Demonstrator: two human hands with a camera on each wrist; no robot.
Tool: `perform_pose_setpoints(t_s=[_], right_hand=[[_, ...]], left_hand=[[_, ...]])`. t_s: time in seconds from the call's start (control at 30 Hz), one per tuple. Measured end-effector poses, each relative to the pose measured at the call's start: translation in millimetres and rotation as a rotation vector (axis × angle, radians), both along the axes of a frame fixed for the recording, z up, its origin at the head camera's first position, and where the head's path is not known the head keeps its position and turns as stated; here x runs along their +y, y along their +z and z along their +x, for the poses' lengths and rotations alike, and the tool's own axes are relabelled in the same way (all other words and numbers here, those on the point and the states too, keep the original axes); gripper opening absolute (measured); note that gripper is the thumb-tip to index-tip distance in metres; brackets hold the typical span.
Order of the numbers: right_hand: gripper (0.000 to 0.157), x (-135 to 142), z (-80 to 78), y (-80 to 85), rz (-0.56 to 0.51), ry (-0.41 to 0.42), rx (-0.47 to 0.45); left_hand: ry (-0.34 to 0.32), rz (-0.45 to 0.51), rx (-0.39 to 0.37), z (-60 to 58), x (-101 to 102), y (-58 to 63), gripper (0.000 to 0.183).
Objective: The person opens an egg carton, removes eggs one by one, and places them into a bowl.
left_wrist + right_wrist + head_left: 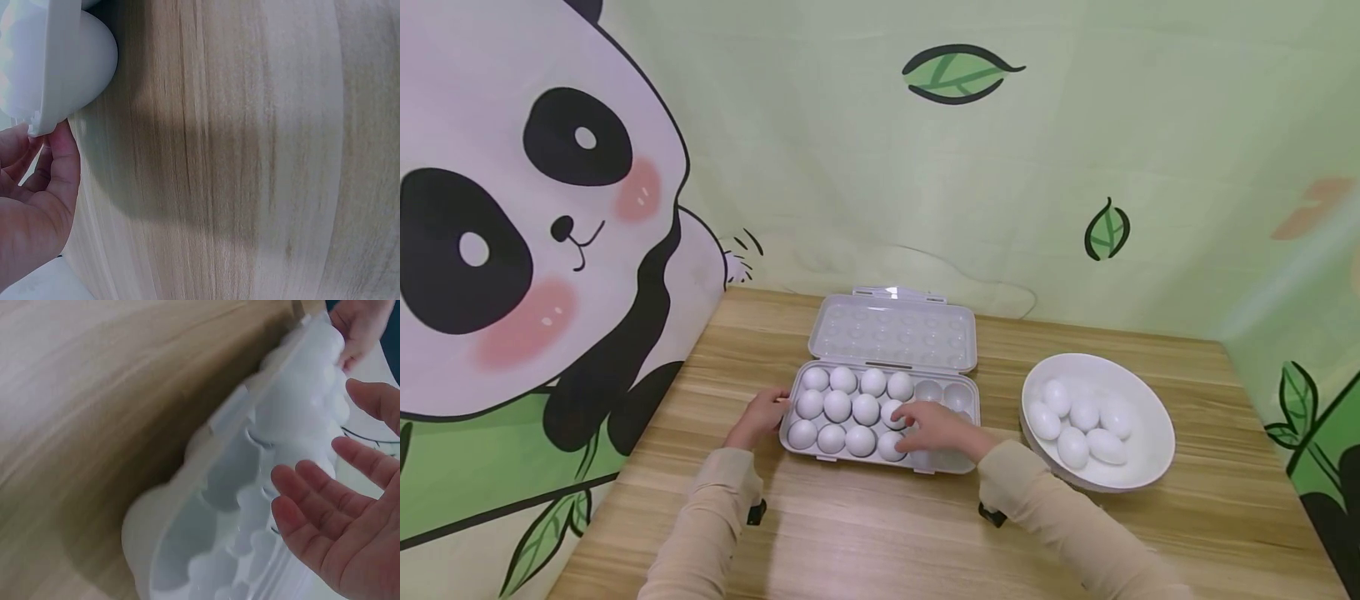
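Observation:
A white plastic egg carton (872, 457) lies on the table with its lid (895, 333) folded back. Several white eggs (837, 406) fill its left and middle cups; cups at the right end, such as one at the back (957, 395), hold none. At the carton's left end my left hand (765, 413) pinches the rim between thumb and fingers, which the left wrist view shows from close by (40, 194). My right hand (942, 429) hovers over the eggs right of the middle, partly hiding one. Its fingers are spread and loosely bent, holding nothing in the right wrist view (350, 519).
To the right of the carton stands a white bowl (1150, 454) with several white eggs (1084, 414) in it. A wood-grain table (865, 533) carries everything. Behind and beside it hangs a cloth (820, 150) printed with a panda and leaves.

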State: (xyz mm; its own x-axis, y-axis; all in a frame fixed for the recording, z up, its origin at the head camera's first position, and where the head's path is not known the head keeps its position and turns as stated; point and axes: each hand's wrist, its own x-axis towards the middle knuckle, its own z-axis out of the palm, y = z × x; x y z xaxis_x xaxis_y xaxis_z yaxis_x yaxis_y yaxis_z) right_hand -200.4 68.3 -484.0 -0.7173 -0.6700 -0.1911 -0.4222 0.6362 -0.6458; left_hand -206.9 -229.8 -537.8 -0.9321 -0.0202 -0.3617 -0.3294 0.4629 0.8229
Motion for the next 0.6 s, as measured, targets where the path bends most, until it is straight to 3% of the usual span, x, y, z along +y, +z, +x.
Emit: perform_pose_setpoints(t_s=[0.1, 0.2, 0.23, 0.33, 0.5, 0.57, 0.6], right_hand=[[0.043, -9, 1.4, -8.8, 0.044, -0.008, 0.017], [0.041, -14, 3.0, -17.3, 0.108, 0.008, 0.095], [0.04, -16, 3.8, -19.3, 0.129, 0.01, 0.122], [0.034, -20, 6.9, -22.9, 0.183, -0.004, 0.19], [0.024, -27, 13.2, -24.2, 0.21, -0.06, 0.226], [0.023, -29, 15.6, -24.3, 0.214, -0.084, 0.239], [0.022, -30, 16.7, -24.7, 0.214, -0.095, 0.245]], left_hand=[[0.004, 0.01, 0.0, 5.7, 6, 13.4, 0.032], [0.008, 0.002, -0.012, 5.7, 7, 14.7, 0.032], [0.015, -0.004, -0.017, 3.3, 5, 9.3, 0.032], [-0.014, 0.033, 0.017, -7.5, -7, -19.2, 0.032], [-0.036, 0.131, 0.085, -49.5, -48, -118.4, 0.028], [-0.019, 0.104, 0.066, -59.4, -55, -136.8, 0.03], [-0.013, 0.091, 0.054, -55.8, -51, -128.0, 0.03]])
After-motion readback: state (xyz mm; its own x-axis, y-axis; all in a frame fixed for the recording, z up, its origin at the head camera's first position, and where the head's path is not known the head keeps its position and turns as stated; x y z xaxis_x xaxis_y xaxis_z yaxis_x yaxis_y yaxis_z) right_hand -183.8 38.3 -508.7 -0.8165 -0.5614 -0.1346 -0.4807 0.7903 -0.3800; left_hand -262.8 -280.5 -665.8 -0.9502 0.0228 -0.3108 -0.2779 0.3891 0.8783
